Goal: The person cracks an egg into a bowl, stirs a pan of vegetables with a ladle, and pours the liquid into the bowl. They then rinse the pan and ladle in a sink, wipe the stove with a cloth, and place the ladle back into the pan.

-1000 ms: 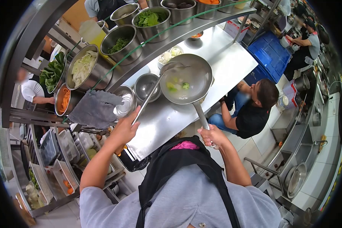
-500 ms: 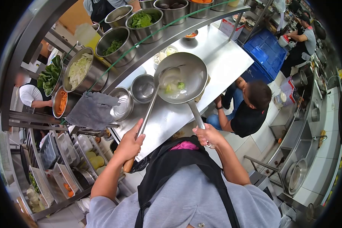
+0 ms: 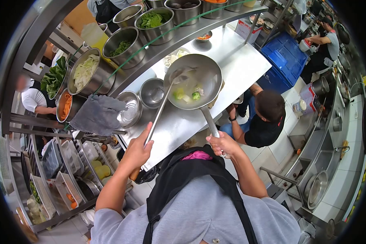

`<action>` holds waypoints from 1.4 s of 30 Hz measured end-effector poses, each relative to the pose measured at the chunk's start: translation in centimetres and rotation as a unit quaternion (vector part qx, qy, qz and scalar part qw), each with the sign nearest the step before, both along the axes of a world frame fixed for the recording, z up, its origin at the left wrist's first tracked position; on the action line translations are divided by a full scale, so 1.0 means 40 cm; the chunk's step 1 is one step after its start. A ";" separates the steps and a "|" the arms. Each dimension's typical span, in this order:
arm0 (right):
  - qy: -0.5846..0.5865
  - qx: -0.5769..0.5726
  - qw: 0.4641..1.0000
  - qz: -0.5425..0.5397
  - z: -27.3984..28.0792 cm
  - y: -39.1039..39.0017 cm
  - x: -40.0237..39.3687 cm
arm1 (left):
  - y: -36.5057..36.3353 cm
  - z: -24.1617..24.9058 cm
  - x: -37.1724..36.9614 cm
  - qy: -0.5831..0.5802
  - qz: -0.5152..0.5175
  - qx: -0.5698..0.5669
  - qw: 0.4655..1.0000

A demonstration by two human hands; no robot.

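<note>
My left hand (image 3: 137,149) is closed around the long handle of a ladle (image 3: 157,112), whose wooden end sticks out below my palm. The ladle's bowl lies inside a metal wok (image 3: 212,77), against its left inner wall. My right hand (image 3: 223,144) grips the wok's handle from the right. The wok is over the steel table. In it are a green broccoli floret (image 3: 196,96) and pale and yellow-green vegetable pieces (image 3: 179,94). Left of the wok stand two metal bowls, a smaller bowl (image 3: 152,92) and a wider bowl (image 3: 131,106).
Metal pots of cut vegetables, among them a pot of leafy greens (image 3: 152,20), line the shelf (image 3: 150,53) above the table (image 3: 248,63). A grey cloth (image 3: 98,115) hangs at left. A person in black (image 3: 266,118) crouches at right, near a blue bin (image 3: 282,57).
The ladle's bowl has shifted slightly up and left inside the wok. The vegetable pieces have spread, with the broccoli floret lower and to the right. Both hands keep their hold.
</note>
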State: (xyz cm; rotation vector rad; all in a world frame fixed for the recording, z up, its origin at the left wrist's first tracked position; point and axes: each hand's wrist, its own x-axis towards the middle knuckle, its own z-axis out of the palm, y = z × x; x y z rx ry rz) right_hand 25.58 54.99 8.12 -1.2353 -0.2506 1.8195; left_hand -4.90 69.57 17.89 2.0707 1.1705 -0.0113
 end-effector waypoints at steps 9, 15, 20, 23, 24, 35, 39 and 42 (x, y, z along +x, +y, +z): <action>-0.014 0.001 1.000 -0.009 0.007 0.004 -0.003 | -0.044 0.007 0.012 -0.197 0.200 -0.408 0.869; -0.010 -0.013 1.000 -0.014 -0.002 -0.002 -0.004 | -0.065 0.015 0.036 -0.284 0.201 -0.539 0.767; -0.042 -0.023 0.999 0.005 -0.004 -0.017 -0.013 | -0.063 0.005 0.073 -0.308 0.187 -0.569 0.739; -0.032 -0.019 0.999 0.009 -0.013 -0.028 -0.013 | -0.040 -0.013 0.086 -0.329 0.198 -0.596 0.705; -0.033 -0.019 0.999 0.007 -0.015 -0.030 -0.012 | -0.031 -0.018 0.088 -0.344 0.206 -0.617 0.677; -0.014 -0.012 1.000 0.000 -0.006 -0.012 -0.005 | 0.039 0.043 0.101 -0.284 0.193 -0.476 0.810; -0.002 -0.008 1.000 -0.012 -0.008 -0.001 -0.003 | 0.050 0.018 0.104 -0.289 0.197 -0.454 0.819; 0.003 -0.007 1.000 -0.013 -0.020 0.004 -0.005 | 0.066 0.002 0.100 -0.315 0.220 -0.478 0.790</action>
